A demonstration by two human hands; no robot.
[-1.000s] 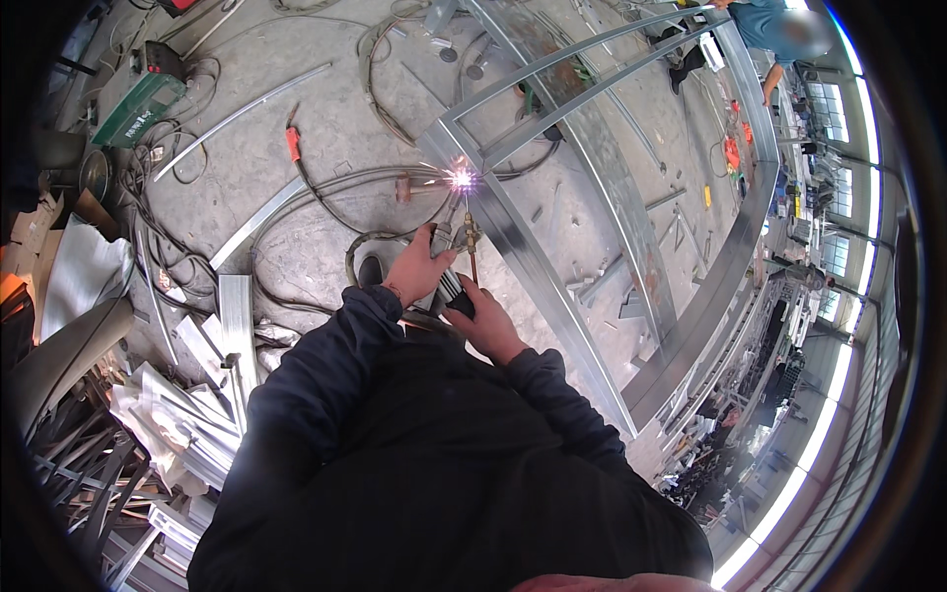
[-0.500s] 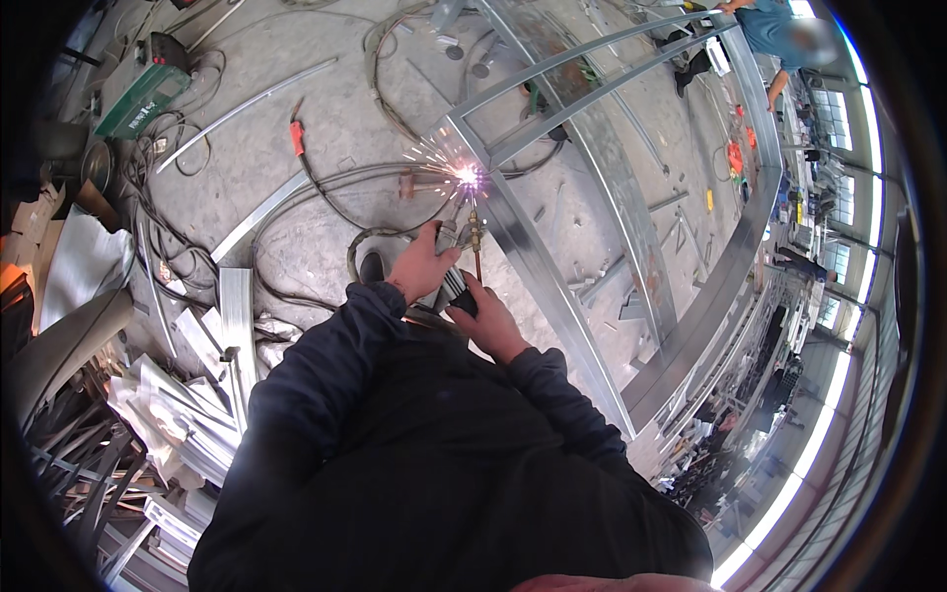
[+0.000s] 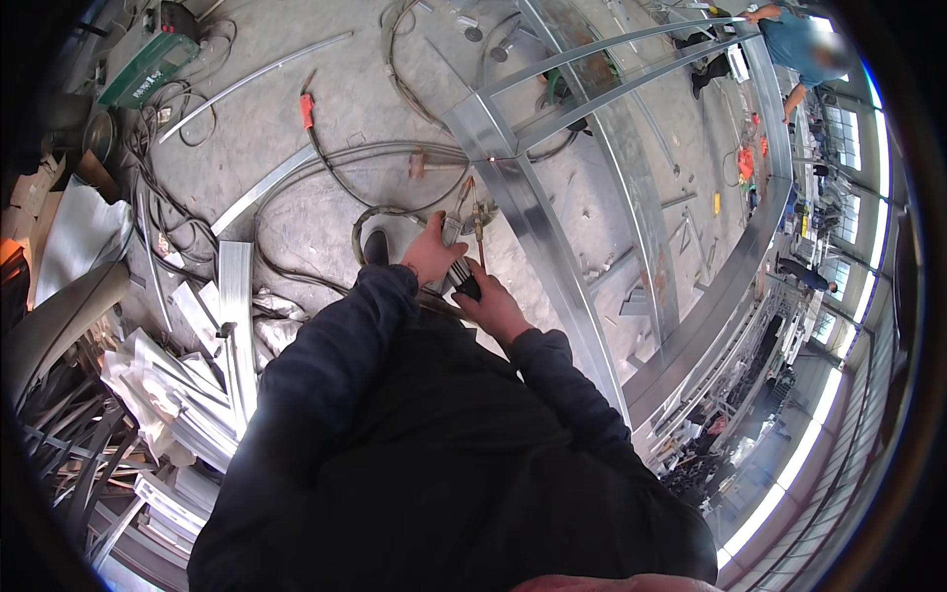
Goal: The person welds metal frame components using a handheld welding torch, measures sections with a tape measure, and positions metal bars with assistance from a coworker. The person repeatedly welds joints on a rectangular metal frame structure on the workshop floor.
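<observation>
Torch [image 3: 472, 229] is gripped by both hands: the left hand [image 3: 431, 259] is closed around its upper handle, the right hand [image 3: 493, 311] around the dark lower grip. Its tip is held near the frame [image 3: 538, 222], just below a joint, above the floor [image 3: 326, 212].

Dark navy long sleeves, bare left hand [image 3: 431, 259] and right hand [image 3: 495, 311].

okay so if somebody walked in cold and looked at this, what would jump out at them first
Likely the big curved frame of shiny metal channel sweeping across the concrete floor, centre to upper right. Just below its near joint, the left hand and right hand grip a welding torch. A heap of metal offcuts fills the lower left.
</observation>
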